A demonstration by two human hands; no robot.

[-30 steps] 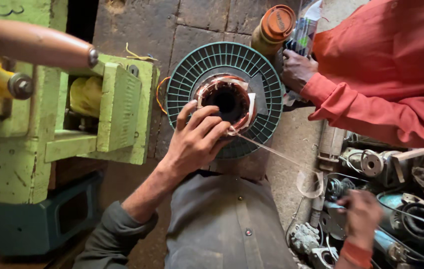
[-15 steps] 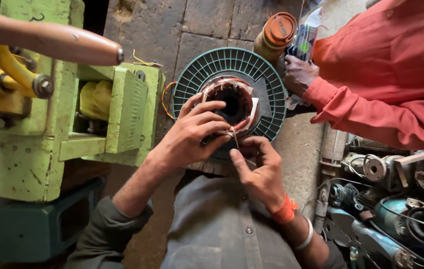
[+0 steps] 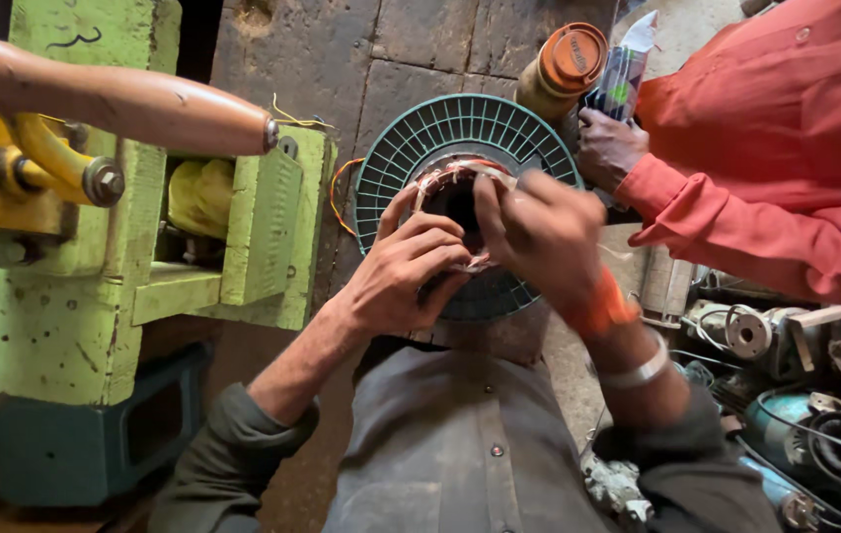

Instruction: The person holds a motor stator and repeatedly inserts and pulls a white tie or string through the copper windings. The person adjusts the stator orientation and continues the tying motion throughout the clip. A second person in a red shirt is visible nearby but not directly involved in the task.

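A round green finned stator (image 3: 411, 148) is seen at the centre, its copper-wound bore lying between both hands. The rim at about 7 o'clock is gripped by the left hand (image 3: 406, 271), fingers curled into the bore. The winding at about 3 o'clock is pinched by the right hand (image 3: 539, 232). A co-worker's hand (image 3: 606, 148) is held at 2 o'clock beside a brown canister (image 3: 564, 69)

left hand (image 3: 406, 271) on green stator (image 3: 411, 148) | right hand (image 3: 539, 232) at copper winding (image 3: 445, 178)
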